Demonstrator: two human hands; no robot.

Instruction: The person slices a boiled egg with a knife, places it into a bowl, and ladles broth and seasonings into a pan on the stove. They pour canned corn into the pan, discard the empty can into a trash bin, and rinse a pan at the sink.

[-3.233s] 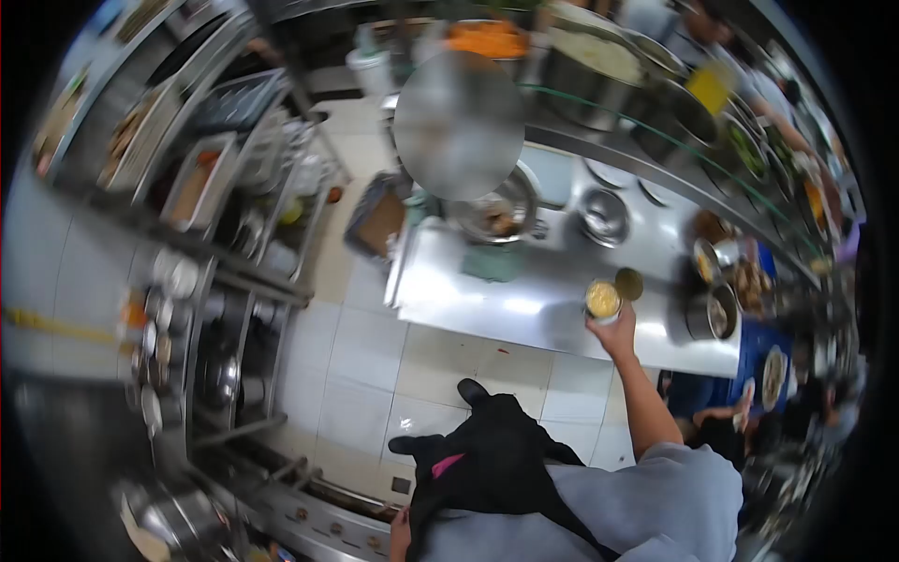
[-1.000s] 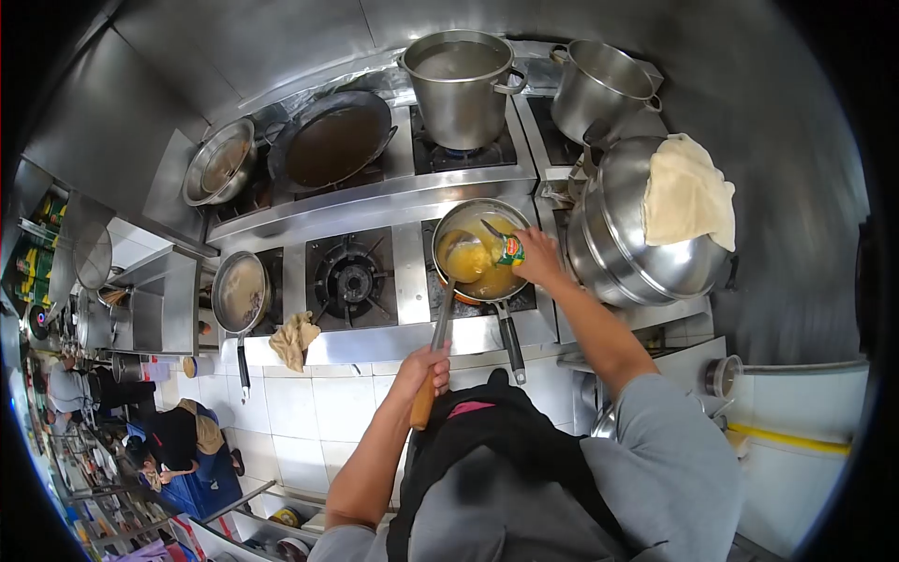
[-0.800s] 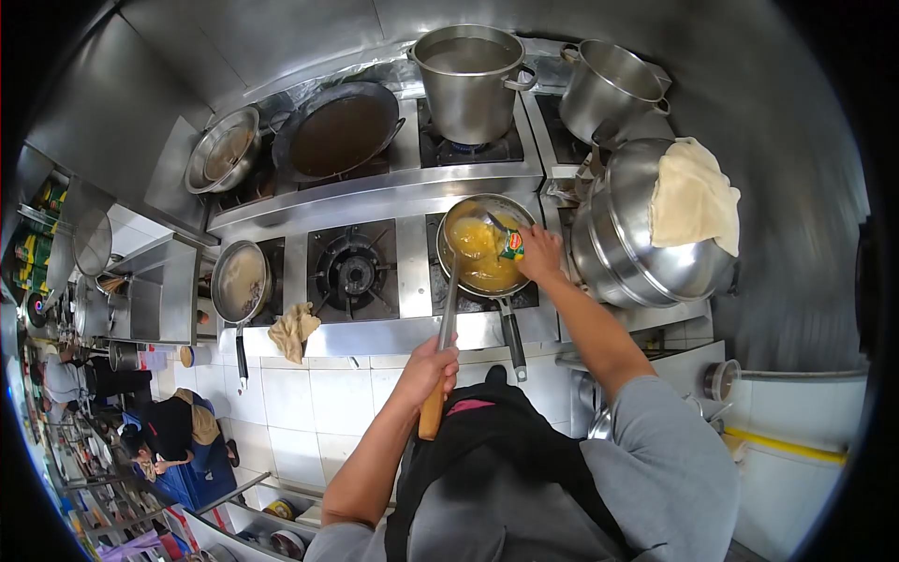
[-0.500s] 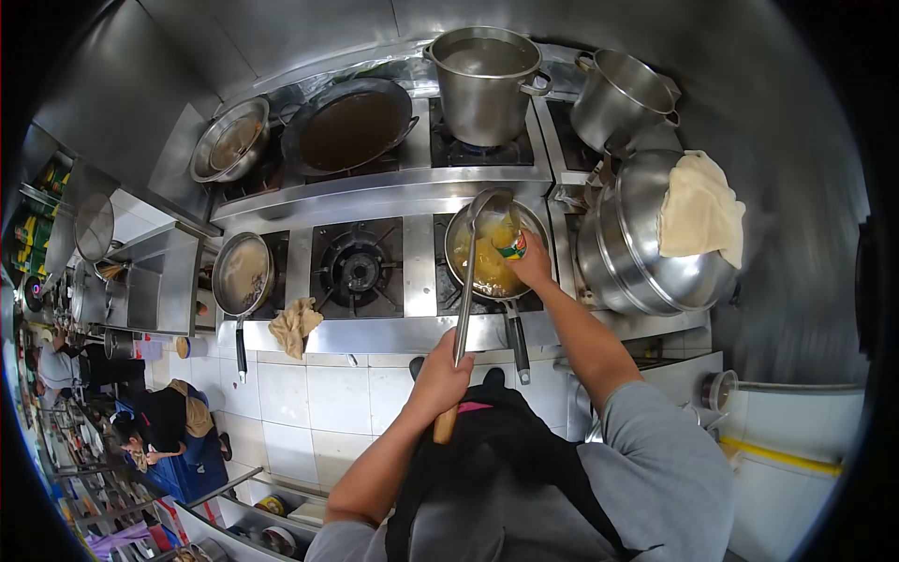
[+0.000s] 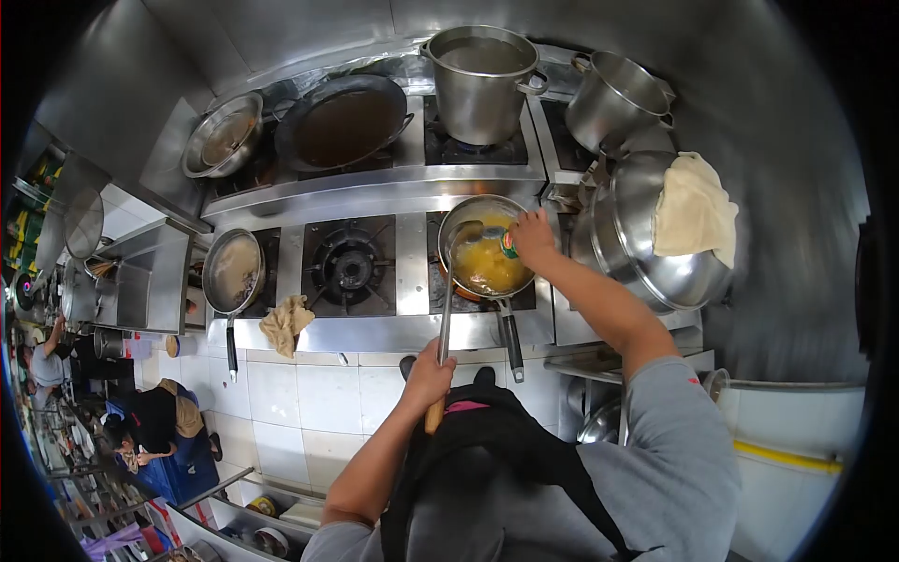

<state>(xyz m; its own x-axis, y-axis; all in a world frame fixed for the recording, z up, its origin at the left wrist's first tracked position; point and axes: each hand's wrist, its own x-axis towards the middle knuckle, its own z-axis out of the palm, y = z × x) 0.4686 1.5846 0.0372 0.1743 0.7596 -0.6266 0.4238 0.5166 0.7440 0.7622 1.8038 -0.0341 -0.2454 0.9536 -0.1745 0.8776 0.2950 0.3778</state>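
A frying pan (image 5: 448, 225) with a black handle sits on the front right burner, holding yellow liquid (image 5: 493, 269). My left hand (image 5: 429, 379) is wrapped round the lower shaft of a long metal ladle (image 5: 446, 318), just above its wooden end. The ladle's bowl is down in the pan, at its left side. Over the pan's right side, my right hand (image 5: 536, 240) grips a small container with a green and red label (image 5: 508, 244). Fingers hide most of that container, and its opening does not show.
A second pan (image 5: 234, 272) and a tan cloth (image 5: 286, 325) are at the left. Behind stand a dark wok (image 5: 343, 131), a tall pot (image 5: 481, 94) and another pot (image 5: 618, 98). A large domed steel vessel (image 5: 623, 234) is right. A person (image 5: 154, 421) bends at lower left.
The ladle's bowl has dropped from above the pan's far rim into the pan. My right hand has moved slightly farther away and turned over the container. The view has shifted a little.
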